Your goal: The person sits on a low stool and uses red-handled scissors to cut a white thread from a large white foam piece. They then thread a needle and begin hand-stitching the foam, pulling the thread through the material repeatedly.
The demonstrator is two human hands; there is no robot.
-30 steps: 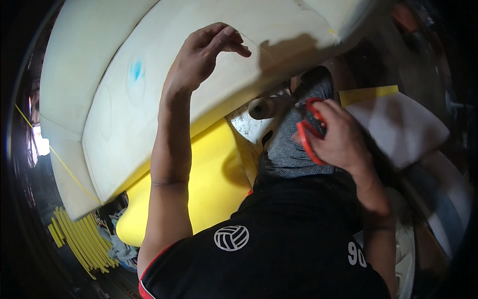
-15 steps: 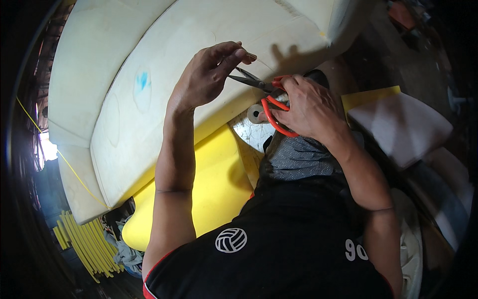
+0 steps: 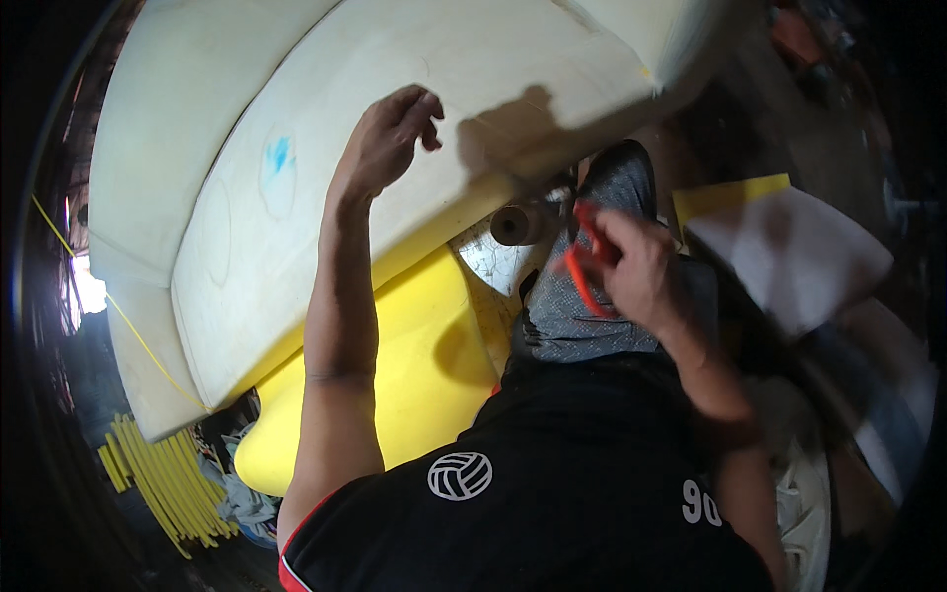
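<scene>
Your pale panel (image 3: 247,247) has its near edge slanting up to the right, with a yellow band along it. Bare panel face spreads around your left hand (image 3: 400,138), which hangs over the panel, its shadow falling on the panel's right part. Past the near edge, room narrows: a yellow sheet (image 3: 395,400) sits below the panel's left half, while a roll (image 3: 511,225) and your knee (image 3: 621,178) crowd its right half. A white sheet (image 3: 789,247) lies well to the panel's right.

Your left fingers are bent, thumb near the forefinger; you cannot tell whether they pinch anything. Your right hand (image 3: 631,261) is off the panel, just beyond that edge and over your leg. Its fingers close around the red handles of the scissors (image 3: 582,283), also beyond the panel's near edge; blur hides how far their blades stand apart.
</scene>
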